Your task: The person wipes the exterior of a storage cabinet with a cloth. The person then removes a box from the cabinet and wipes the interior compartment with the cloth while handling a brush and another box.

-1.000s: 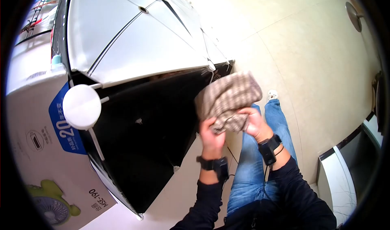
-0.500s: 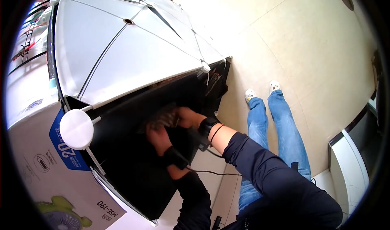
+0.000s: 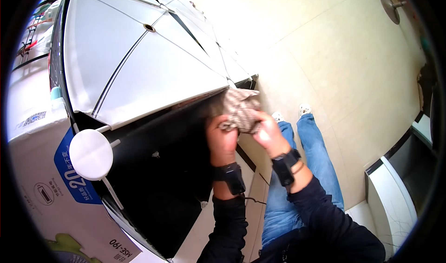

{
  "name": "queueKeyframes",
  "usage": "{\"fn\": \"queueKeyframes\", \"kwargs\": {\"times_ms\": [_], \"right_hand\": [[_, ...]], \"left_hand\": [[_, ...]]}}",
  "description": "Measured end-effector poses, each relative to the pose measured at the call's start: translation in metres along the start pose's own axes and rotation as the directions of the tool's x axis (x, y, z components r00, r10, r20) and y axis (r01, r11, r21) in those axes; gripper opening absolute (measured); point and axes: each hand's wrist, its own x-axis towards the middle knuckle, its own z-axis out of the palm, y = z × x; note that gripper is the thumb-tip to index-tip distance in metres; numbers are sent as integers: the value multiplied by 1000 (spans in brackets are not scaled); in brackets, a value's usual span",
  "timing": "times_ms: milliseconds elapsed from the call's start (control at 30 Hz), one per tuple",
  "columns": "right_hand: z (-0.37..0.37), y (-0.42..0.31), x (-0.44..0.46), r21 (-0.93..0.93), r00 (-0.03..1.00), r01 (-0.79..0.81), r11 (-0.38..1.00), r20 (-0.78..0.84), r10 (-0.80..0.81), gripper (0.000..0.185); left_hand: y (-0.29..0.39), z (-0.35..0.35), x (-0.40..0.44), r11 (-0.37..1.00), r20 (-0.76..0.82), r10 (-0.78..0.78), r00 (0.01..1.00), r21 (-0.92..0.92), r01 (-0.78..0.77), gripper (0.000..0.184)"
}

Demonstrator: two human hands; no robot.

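A brown-and-white checked cloth (image 3: 242,109) is bunched up between my two hands, slightly blurred. My left hand (image 3: 222,140) grips its lower left side, fingers closed. On the other side, my right hand (image 3: 269,134) pinches the lower right edge. Both hands are at the right end of a dark black panel or opening (image 3: 158,188), under the edge of a white sheet-like surface (image 3: 121,58) crossed by thin lines. A black device is strapped to each wrist.
At the left stands a printed carton (image 3: 32,170) marked MSE-190. A round white knob (image 3: 91,154) sticks out at the black area's left corner. My legs in jeans (image 3: 320,151) are below right on the tiled floor (image 3: 325,45). A white-edged piece of furniture (image 3: 392,193) stands far right.
Both hands have moved right and slightly up with the cloth, out from deep over the black area to its right end. The cloth now shows more plainly. The view has shifted a little.
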Motion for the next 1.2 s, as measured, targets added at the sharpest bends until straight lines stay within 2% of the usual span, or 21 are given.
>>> {"fn": "queueKeyframes", "kwargs": {"times_ms": [33, 167, 267, 300, 367, 433, 500, 567, 633, 700, 733, 767, 800, 900, 967, 1000, 1033, 1100, 1133, 1167, 1200], "right_hand": [[-6, -14, -12, -41, 997, 41, 998, -69, -44, 35], [-26, -66, -57, 44, 981, 166, 985, -108, -160, 33], [-36, -96, -81, 0, 962, 209, 978, -183, -205, 31], [-35, -99, -86, -20, 944, 228, 973, -241, -226, 31], [-28, -97, -92, -75, 967, 162, 984, -186, -174, 31], [-14, -78, -88, -153, 962, -41, 987, -272, -2, 30], [-29, -43, -72, -259, 951, -203, 944, -283, 126, 27], [-39, 3, -56, -223, 913, -386, 895, -234, 335, 24], [5, 44, -44, 27, 772, -601, 799, -238, 589, 21], [-10, 94, -23, 150, 689, -699, 699, -118, 715, 21], [-11, 108, -21, -580, 860, -368, 727, 85, 503, 23], [-12, 119, -17, -894, 816, 273, 354, 410, 407, 25], [-11, 131, -11, -893, 818, 266, 364, 409, 404, 25], [-12, 148, -7, -921, 800, 270, 282, 377, 467, 23], [-14, 145, -6, -958, 871, 102, 269, 217, 441, 22], [-24, 139, -7, -959, 872, 105, 265, 217, 439, 22], [-42, 129, -9, -930, 895, 71, 361, 219, 389, 26], [-55, 117, -18, -803, 948, 96, 588, 254, 192, 20], [-56, 113, -16, -483, 941, -325, 813, -77, 330, 19], [-57, 109, -12, 34, 775, -575, 817, -297, 558, 21], [-54, 102, -14, 34, 773, -577, 816, -299, 559, 21]], "left_hand": [[-8, 7, 7, 810, 172, -145, 974, -544, 217, 37], [-26, 58, -11, 786, 411, -222, 884, -461, 412, 46], [-55, 77, -31, 738, 433, -287, 854, -468, 486, 54], [-54, 81, -43, 730, 398, -298, 867, -491, 476, 56], [-57, 67, -58, 736, 352, -275, 895, -521, 432, 44], [-50, 42, -76, 798, 105, -326, 940, -502, 333, 55], [-41, 6, -89, 867, -56, -166, 984, -483, 119, 53], [-31, -43, -105, 907, -341, -86, 936, -415, -68, 51], [3, -79, -119, 952, -363, -41, 931, -298, -74, 49], [26, -100, -124, 970, -524, -9, 851, -213, -120, 44], [35, -111, -125, 971, -526, -7, 850, -206, -119, 44], [44, -121, -123, 982, -598, 101, 795, -70, -178, 40], [53, -131, -122, 973, -653, 213, 727, 74, -218, 37], [45, -164, -87, 968, -676, 245, 695, 136, -210, 30], [46, -121, -58, 998, -375, -22, 927, -60, 0, 27], [18, -137, -39, 986, -396, 117, 911, 156, -59, 24], [-10, -151, -19, 925, -386, 256, 886, 365, -108, 22], [-7, -94, -7, 932, -370, -20, 929, 329, 151, 21], [-23, -91, 6, 906, -387, -47, 921, 372, 202, 21], [-39, -89, 20, 875, -406, -70, 911, 414, 252, 21], [-39, -62, 18, 782, -385, 50, 922, 589, 204, 30]]}}
